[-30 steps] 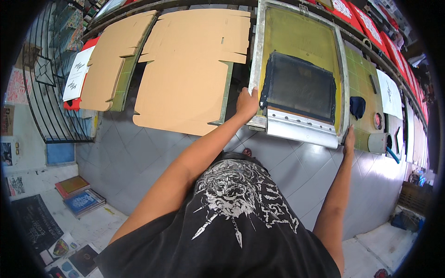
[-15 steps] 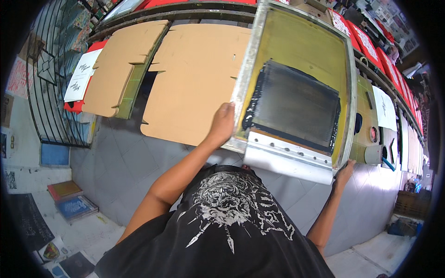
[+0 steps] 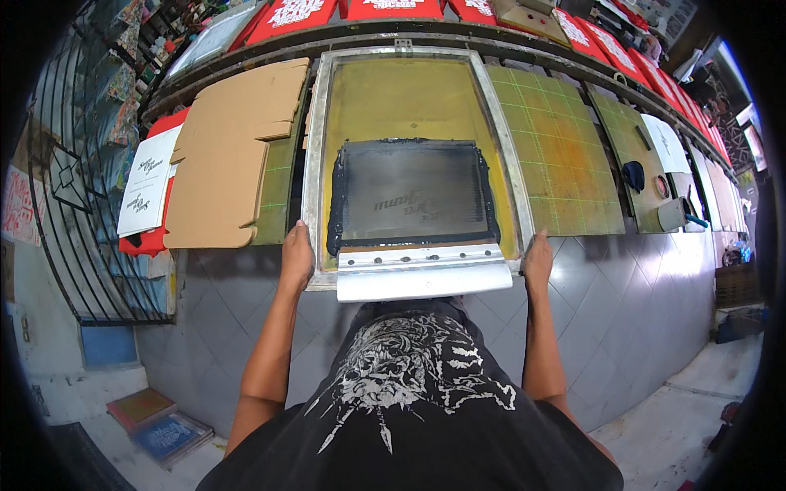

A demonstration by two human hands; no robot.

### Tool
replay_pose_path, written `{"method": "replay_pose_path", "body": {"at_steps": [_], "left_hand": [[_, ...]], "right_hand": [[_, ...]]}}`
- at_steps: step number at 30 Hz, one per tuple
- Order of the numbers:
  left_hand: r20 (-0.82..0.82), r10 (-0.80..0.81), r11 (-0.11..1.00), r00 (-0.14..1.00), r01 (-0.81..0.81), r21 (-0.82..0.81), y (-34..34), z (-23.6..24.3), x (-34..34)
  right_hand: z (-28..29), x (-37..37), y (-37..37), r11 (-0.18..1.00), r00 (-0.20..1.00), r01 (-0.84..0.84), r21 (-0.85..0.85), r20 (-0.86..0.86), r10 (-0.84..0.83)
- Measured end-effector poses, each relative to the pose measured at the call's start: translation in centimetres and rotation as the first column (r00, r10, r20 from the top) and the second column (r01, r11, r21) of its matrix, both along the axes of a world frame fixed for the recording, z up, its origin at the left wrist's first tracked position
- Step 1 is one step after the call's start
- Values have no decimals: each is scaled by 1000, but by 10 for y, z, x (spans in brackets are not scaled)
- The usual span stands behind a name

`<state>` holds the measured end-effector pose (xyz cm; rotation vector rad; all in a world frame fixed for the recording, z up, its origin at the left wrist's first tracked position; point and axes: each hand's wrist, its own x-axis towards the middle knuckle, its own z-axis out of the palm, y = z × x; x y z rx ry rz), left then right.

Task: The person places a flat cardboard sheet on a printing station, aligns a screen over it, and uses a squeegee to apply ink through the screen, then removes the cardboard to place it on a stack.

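My left hand [image 3: 297, 255] grips the near left corner of a metal-framed printing screen [image 3: 316, 164], and my right hand [image 3: 537, 259] holds its near right corner. Yellow-green mesh fills the frame, with a dark ink patch [image 3: 409, 184] over its nearer half and faint lettering showing through. Thick black ink rims that patch. A wide squeegee [image 3: 424, 280] with a silvery metal handle rests across the near end, overhanging the frame. The far end of the screen reaches a small clamp [image 3: 403, 47] on the rail. What lies beneath the screen is mostly hidden.
Brown cardboard [image 3: 225, 155] covers a board on the left, beside white printed sheets [image 3: 147, 184] on red cloth. Right of the screen lies a green gridded board [image 3: 557, 155]. Farther right are a tape roll [image 3: 661, 186] and a cup [image 3: 671, 214]. Red printed shirts [image 3: 393, 8] line the back.
Both hands have carried the screen leftward from the gridded board, over where the middle cardboard lay, and straightened it. My view has turned right. The squeegee has stayed on the screen.
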<state>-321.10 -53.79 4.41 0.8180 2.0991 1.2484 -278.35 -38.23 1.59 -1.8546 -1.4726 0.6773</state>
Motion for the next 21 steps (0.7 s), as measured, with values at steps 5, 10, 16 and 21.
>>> {"method": "replay_pose_path", "body": {"at_steps": [5, 10, 16, 21], "left_hand": [[35, 32, 999, 999, -32, 12, 4, -21, -29], [11, 18, 1000, 1000, -18, 13, 16, -42, -53], [-13, -3, 1000, 1000, 3, 5, 30, -47, -63], [-11, 13, 999, 1000, -14, -32, 40, -52, -64]], "right_hand": [[-11, -23, 7, 999, 999, -17, -50, -29, 16], [2, -48, 8, 997, 999, 8, -72, -47, -12], [-4, -54, 17, 996, 1000, 21, -81, -20, -23], [-5, -56, 24, 997, 1000, 7, -76, -5, -7]]}}
